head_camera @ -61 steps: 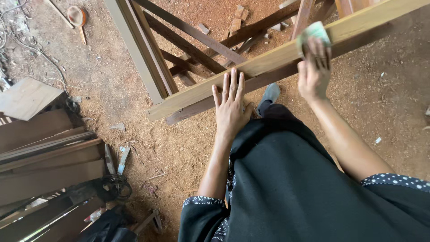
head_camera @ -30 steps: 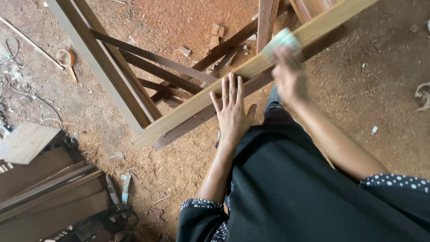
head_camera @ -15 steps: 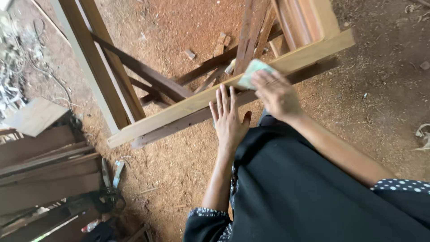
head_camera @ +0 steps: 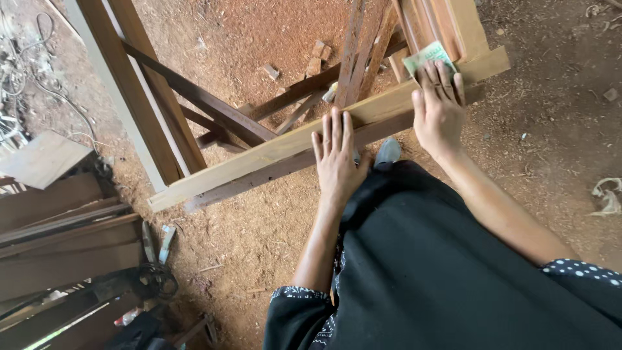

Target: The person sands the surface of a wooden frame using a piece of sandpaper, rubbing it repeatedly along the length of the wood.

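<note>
Head camera, looking down: nearest the lens is the person's black garment (head_camera: 453,272), with dotted cuffs at both elbows, and the toe of a grey shoe (head_camera: 389,150) showing just past its hem. Beyond it, the left hand (head_camera: 337,159) lies flat on a long pale wooden beam (head_camera: 272,152), fingers straight and close together, palm pressing down and gripping nothing. Further along the same beam, near its far end, the right hand (head_camera: 439,107) presses a folded green sheet of sandpaper (head_camera: 424,58) against the top face, fingers spread flat over the sheet and holding it to the wood.

The beam runs slantwise across the view, lying over a darker rail (head_camera: 285,170) and a set of brown frame pieces (head_camera: 194,97) that stand on a dirt floor thick with sawdust (head_camera: 259,227). Small wood offcuts (head_camera: 317,58) lie on the ground behind the frame. At the left edge are stacked dark planks (head_camera: 58,233), a loose flat board (head_camera: 42,159) and a tangle of wire (head_camera: 26,71).

By the look of it, the work in hand is sanding the beam's upper face, one hand bracing while the other rubs. A further stroke would call for steady downward pressure, the sheet kept flat along the grain, and the bracing hand firm so the beam does not slide on the rail.
</note>
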